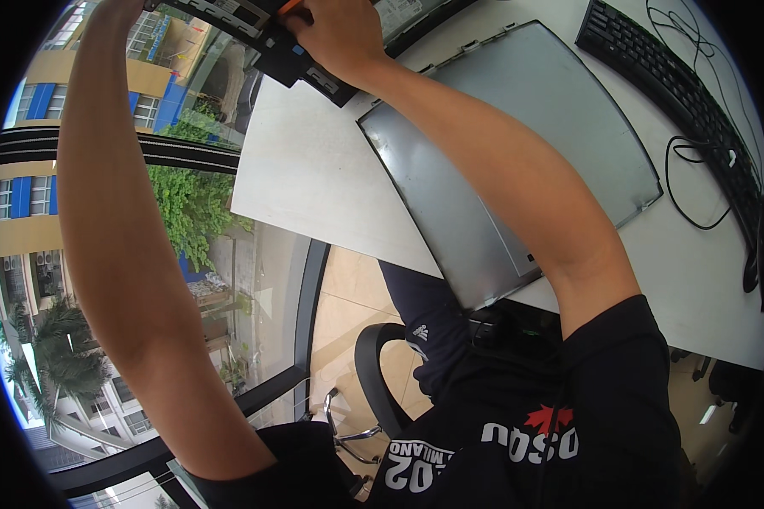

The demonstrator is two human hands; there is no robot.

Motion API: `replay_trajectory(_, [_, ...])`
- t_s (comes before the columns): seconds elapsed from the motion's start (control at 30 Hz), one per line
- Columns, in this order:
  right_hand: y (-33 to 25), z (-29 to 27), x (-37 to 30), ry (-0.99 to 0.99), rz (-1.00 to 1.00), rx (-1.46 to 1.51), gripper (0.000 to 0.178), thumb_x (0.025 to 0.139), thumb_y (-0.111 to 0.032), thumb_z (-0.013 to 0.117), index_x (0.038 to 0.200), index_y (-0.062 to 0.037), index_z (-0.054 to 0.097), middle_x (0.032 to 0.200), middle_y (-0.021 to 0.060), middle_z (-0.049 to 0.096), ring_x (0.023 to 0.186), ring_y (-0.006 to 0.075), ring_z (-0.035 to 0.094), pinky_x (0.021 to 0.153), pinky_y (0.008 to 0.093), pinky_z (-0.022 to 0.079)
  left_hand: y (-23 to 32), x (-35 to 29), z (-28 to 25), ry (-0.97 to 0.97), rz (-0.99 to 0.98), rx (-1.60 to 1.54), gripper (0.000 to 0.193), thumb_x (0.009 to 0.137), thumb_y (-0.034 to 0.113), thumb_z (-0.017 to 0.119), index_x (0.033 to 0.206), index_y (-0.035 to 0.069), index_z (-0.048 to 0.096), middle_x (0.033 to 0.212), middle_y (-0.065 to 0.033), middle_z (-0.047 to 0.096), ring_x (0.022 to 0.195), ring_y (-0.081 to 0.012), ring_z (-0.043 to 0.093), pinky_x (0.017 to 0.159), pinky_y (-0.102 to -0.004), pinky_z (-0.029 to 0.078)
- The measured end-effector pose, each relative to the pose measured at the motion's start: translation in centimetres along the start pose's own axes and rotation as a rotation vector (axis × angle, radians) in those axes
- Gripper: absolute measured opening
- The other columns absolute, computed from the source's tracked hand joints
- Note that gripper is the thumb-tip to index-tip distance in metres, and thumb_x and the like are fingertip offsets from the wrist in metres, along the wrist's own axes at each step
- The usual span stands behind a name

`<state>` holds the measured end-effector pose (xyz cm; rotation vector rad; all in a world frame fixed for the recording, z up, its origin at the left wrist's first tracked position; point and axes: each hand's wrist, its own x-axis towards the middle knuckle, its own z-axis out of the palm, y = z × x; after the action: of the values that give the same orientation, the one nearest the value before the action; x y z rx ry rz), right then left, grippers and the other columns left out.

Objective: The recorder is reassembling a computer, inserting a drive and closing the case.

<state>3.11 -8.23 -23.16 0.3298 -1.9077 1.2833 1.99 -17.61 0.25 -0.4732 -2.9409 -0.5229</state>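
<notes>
At the top edge, my right hand (341,36) is closed, its fingers curled against a black and metal computer part (271,53). A small orange piece (290,6) shows at those fingers; its kind is cut off by the frame. My left hand (125,7) reaches the left end of the same part, but its fingers lie beyond the picture. Under my right forearm a large grey metal computer case panel (534,93) lies flat, its near corner jutting past the table's edge.
On the white table (314,161) a black keyboard (666,85) with loose cables lies at the right. Another metal-and-black piece (399,15) is partly visible at the top. A window (187,195) borders the table on the left. A chair armrest (377,373) stands below.
</notes>
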Motion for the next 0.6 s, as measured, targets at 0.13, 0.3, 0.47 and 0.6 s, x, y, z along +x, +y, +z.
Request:
replay_trajectory(0.13, [0.5,-0.1,-0.4,0.042,-0.038,0.002,0.012,0.091,-0.012,0.071,0.094,-0.0006,0.074,0.087,0.0143,0.075,0.08,0.0303,0.072,0.073,0.0379,0.056,0.4,0.0,0.2,-0.007,-0.024,0.014,0.09,0.085,0.063,0.073,0.146,-0.001,0.054,0.151,-0.0246,0.051,0.141,-0.0361,0.045,0.12,-0.0459,0.03])
replay_trajectory(0.3, [1.8,1.7,0.1,0.073,-0.047,-0.183,0.018,0.086,-0.024,0.075,0.084,-0.0063,0.077,0.075,0.0098,0.074,0.061,0.0236,0.071,0.058,0.0386,0.056,-0.3,1.7,-0.9,-0.165,-0.028,-0.05,0.092,0.085,0.065,0.073,0.147,-0.001,0.052,0.154,-0.0249,0.048,0.145,-0.0362,0.041,0.121,-0.0461,0.028])
replay_trajectory(0.47, [1.6,1.7,-0.1,0.084,-0.032,-0.083,0.019,0.085,-0.026,0.073,0.081,-0.0073,0.076,0.073,0.0108,0.072,0.067,0.0288,0.072,0.063,0.0426,0.057,-0.7,2.0,-0.1,0.045,-0.107,0.114,0.091,0.085,0.065,0.072,0.145,-0.002,0.054,0.151,-0.0247,0.051,0.142,-0.0358,0.044,0.121,-0.0464,0.028])
replay_trajectory(0.6, [1.4,1.5,-0.2,0.073,-0.04,-0.071,0.017,0.085,-0.026,0.074,0.082,-0.0088,0.077,0.074,0.0094,0.073,0.069,0.028,0.072,0.065,0.0422,0.057,-0.8,1.7,-0.4,0.007,-0.078,0.039,0.091,0.084,0.066,0.072,0.144,-0.001,0.056,0.149,-0.024,0.053,0.14,-0.035,0.046,0.12,-0.0464,0.029])
